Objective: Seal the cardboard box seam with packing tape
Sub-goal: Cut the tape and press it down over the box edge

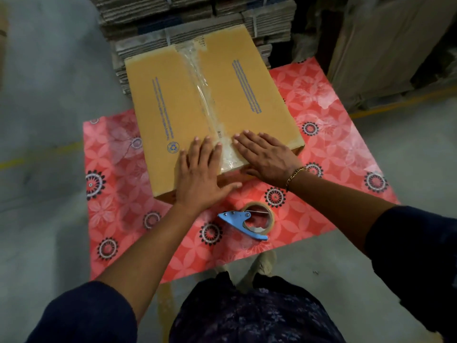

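A closed tan cardboard box [170, 100] lies on a red flowered table [329, 144]. A strip of clear packing tape [201, 90] runs along its middle seam from the far edge to the near edge. My left hand [200, 174] lies flat, fingers spread, on the box's near edge just left of the tape. My right hand [267, 157] lies flat just right of the tape, a gold bracelet on its wrist. A roll of tape in a blue dispenser [249, 220] rests on the table in front of the box, untouched.
Stacks of flattened cardboard [197, 18] stand behind the table. Large cardboard sheets [385, 50] lean at the right. Grey concrete floor with a yellow line [37, 157] surrounds the table. My shoes [259, 266] show below the table's near edge.
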Demonstrator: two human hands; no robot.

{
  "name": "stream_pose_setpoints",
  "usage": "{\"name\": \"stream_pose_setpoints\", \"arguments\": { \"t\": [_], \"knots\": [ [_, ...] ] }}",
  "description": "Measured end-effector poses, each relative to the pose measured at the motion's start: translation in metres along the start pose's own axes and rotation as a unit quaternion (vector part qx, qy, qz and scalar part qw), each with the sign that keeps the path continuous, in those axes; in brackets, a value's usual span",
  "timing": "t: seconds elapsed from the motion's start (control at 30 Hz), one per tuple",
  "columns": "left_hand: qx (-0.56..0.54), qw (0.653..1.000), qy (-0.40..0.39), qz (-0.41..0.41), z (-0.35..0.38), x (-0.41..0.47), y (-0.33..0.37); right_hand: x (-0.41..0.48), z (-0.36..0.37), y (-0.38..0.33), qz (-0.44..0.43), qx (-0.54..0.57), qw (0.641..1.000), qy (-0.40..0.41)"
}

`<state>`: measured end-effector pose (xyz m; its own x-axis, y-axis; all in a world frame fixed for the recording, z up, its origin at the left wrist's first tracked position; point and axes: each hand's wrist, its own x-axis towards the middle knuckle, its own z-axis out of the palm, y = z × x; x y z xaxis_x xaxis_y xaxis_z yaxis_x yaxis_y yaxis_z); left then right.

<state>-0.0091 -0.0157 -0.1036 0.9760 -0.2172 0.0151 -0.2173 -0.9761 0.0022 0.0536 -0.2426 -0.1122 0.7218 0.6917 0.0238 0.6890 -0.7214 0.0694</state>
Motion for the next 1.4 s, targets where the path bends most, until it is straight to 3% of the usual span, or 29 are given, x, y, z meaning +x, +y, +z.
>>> {"name": "stream_pose_setpoints", "arguments": {
  "t": [0.1,0.53,0.9,1.13,1.4],
  "knots": [
    [-0.008,0.999,0.015,-0.048,-0.001,-0.004,0.009,0.0,0.0,-0.001,-0.001,0.004,1.0,-0.003],
    [0.062,0.997,-0.03,-0.023,0.004,0.0,0.005,0.02,-0.021,-0.004,-0.015,0.028,0.999,0.033],
    [0.051,0.998,-0.036,-0.021,0.004,-0.002,0.004,0.021,-0.013,-0.004,-0.051,0.03,0.997,-0.043],
    [0.031,0.999,0.023,-0.036,0.003,-0.003,0.01,0.022,-0.016,-0.003,-0.053,0.03,0.996,-0.066],
    [0.063,0.997,-0.051,-0.01,-0.001,0.0,0.004,0.021,-0.018,-0.003,-0.054,0.009,0.995,-0.087]
  ]
}}
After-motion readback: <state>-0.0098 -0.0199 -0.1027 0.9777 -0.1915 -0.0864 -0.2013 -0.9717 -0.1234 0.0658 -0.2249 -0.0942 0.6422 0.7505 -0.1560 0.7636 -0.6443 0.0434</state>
